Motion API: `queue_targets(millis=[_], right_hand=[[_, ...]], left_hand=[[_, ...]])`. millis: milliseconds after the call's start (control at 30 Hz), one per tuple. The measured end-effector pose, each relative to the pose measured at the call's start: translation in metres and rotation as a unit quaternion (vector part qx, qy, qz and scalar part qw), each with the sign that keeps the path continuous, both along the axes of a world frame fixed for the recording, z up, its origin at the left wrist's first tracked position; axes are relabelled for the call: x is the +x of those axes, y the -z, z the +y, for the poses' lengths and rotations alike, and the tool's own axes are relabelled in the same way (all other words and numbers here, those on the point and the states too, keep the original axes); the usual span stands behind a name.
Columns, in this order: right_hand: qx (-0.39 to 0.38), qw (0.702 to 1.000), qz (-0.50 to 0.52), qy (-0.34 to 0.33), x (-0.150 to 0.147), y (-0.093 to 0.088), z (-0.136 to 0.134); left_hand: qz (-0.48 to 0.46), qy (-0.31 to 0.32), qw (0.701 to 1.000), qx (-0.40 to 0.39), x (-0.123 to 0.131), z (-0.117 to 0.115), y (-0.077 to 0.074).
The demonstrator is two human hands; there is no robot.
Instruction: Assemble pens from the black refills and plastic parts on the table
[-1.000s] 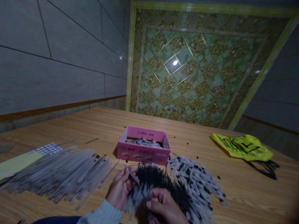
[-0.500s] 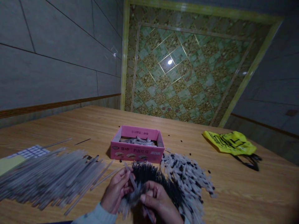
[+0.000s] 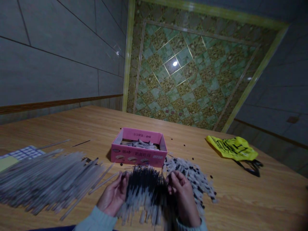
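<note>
My left hand (image 3: 113, 195) is over the near part of the table, thumb and fingertips pinched together. A small dark bit shows at its fingertips, too blurred to name. To its right, my right hand (image 3: 184, 194) is also closed in a pinch, with something dark at the fingertips that I cannot make out. Between the hands lies a dense bundle of thin pieces with black upper parts (image 3: 144, 176) and clear lower ends. Beyond my right hand spreads a heap of short translucent tubes with black bits (image 3: 192, 173). Long translucent tubes (image 3: 53, 183) are piled left of my left hand.
A pink open box (image 3: 138, 156) with pale pieces inside stands beyond the bundle. At the right lies a yellow bag (image 3: 232, 147) with black straps. A checked cloth (image 3: 30, 152) is at the left. A thin dark stick (image 3: 81, 143) and small black specks lie on the wooden table (image 3: 96, 122).
My hands have moved apart, my left to the left and my right to the right. The translucent tube they held between them no longer shows in them, and the black-topped bundle is uncovered.
</note>
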State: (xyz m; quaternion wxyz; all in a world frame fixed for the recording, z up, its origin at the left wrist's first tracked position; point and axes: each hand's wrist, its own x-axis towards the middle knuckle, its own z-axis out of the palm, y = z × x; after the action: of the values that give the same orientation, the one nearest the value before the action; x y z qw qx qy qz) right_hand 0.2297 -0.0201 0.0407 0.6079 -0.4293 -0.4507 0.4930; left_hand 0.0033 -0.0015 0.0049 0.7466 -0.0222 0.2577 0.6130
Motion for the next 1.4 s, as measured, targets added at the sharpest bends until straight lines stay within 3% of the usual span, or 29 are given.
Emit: queue_targets(millis=[100, 300, 600, 800, 1400], right_hand=[[0.003, 0.995, -0.092, 0.034, 0.010, 0.003, 0.003], [0.006, 0.949, -0.311, 0.049, 0.018, 0.016, 0.010], [-0.038, 0.820, -0.572, -0.003, 0.020, 0.027, 0.001], [-0.036, 0.782, -0.622, -0.011, 0.013, 0.030, -0.002], [-0.002, 0.761, -0.648, -0.029, -0.005, 0.019, -0.005]], left_hand=[[-0.034, -0.012, 0.999, -0.009, 0.000, 0.000, -0.003], [-0.063, -0.015, 0.998, -0.017, 0.004, -0.001, -0.002], [-0.062, -0.019, 0.997, -0.029, 0.004, -0.003, -0.002], [-0.052, -0.017, 0.998, -0.035, 0.005, -0.004, -0.003], [-0.042, -0.016, 0.998, -0.046, 0.006, -0.006, -0.007]])
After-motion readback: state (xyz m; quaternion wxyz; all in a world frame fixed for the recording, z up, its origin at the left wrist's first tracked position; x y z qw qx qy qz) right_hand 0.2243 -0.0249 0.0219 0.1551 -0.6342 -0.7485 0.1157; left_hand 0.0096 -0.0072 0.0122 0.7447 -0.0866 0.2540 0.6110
